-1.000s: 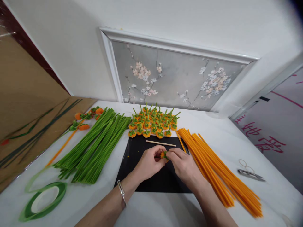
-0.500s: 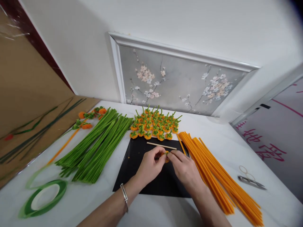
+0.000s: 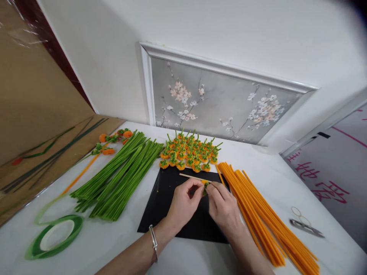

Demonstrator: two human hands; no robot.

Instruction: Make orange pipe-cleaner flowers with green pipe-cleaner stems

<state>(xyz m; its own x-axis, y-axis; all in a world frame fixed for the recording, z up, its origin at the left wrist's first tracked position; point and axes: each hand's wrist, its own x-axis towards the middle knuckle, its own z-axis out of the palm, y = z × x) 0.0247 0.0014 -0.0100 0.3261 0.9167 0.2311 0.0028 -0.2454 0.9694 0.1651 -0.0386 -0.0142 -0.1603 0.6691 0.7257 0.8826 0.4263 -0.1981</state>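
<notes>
Over the black mat (image 3: pixel 160 206), my left hand (image 3: pixel 185 200) and my right hand (image 3: pixel 223 202) meet at a small orange and green flower piece (image 3: pixel 205 184). Both hands are closed, with fingertips pinching the piece from either side; part of it is hidden by the fingers. A thin pale stick (image 3: pixel 190 176) lies on the mat just beyond my fingers. Behind the mat stand several orange flower heads (image 3: pixel 181 166) with green stems pointing up.
Green fuzzy stems (image 3: pixel 120 179) lie left of the mat, near a green tape roll (image 3: pixel 36 246) and loose orange flowers (image 3: pixel 108 151). Orange fuzzy stems (image 3: pixel 258 210) and scissors (image 3: pixel 306 228) are on the right. A framed floral panel (image 3: pixel 223 99) is behind.
The whole view has shifted slightly. Between my fingers the flower piece has turned, with more green showing on its near side. My right fingers have curled more around it.
</notes>
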